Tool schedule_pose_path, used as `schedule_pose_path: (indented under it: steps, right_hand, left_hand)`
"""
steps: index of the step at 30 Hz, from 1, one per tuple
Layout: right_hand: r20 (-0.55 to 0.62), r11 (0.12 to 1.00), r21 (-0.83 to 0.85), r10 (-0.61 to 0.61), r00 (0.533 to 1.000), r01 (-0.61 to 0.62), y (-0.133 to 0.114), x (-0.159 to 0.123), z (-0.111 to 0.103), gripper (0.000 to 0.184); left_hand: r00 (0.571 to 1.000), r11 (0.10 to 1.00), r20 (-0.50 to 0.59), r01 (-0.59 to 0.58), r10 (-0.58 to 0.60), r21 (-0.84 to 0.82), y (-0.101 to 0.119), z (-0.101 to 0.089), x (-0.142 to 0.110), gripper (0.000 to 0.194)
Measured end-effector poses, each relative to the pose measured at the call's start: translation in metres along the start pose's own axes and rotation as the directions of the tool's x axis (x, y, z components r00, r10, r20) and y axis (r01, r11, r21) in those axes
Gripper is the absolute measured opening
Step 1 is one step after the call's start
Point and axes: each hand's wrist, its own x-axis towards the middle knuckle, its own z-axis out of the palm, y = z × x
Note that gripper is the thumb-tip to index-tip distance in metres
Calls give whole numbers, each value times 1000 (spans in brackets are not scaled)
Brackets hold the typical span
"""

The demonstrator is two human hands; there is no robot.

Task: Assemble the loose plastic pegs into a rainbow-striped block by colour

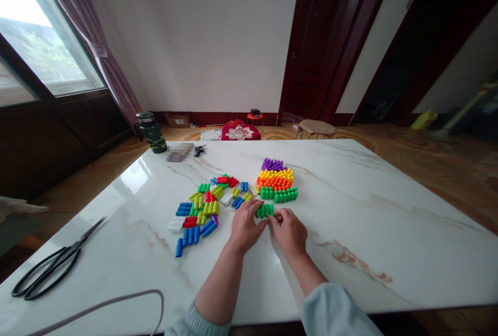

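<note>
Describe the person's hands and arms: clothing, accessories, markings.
Bare left hand and bare right hand: no gloves, rings or watch visible. Pale blue-grey fabric left sleeve has a gathered cuff; matching right sleeve looks loose. Forearms uncovered; no markings visible on the cloth.

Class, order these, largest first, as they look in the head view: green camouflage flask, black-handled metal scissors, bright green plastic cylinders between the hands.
1. Black-handled metal scissors, helped by nearness
2. Green camouflage flask
3. Bright green plastic cylinders between left hand and right hand
</note>
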Motion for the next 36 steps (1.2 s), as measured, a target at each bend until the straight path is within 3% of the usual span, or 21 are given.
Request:
schedule_pose_path:
  steps: [12, 17, 22, 29, 36]
  right_hand:
    - [1, 996, 25, 82, 997, -82, 1, 6, 1, 13]
    - [-6, 987, 56, 148, 989, -148, 1, 8, 1, 14]
    - [-23, 973, 90, 217, 976, -214, 2, 9, 1, 14]
    - [-16, 983, 80, 166, 986, -165, 3, 10, 2, 13]
    - [-11, 980, 78, 187, 982, -185, 1, 9, 3, 14]
  left_hand:
    - [999, 999, 30, 45, -45, -14, 0, 13, 9, 36]
    - [997, 995, -48, 55, -60, -82, -4, 16, 6, 41]
    - [984, 989, -135, 107, -120, -100, -4, 14, 4, 26]
    - [994, 994, -51, 93, -97, -63, -7, 15, 6, 10]
    - [993, 993, -37, 108, -110, -39, -5, 15, 7, 10]
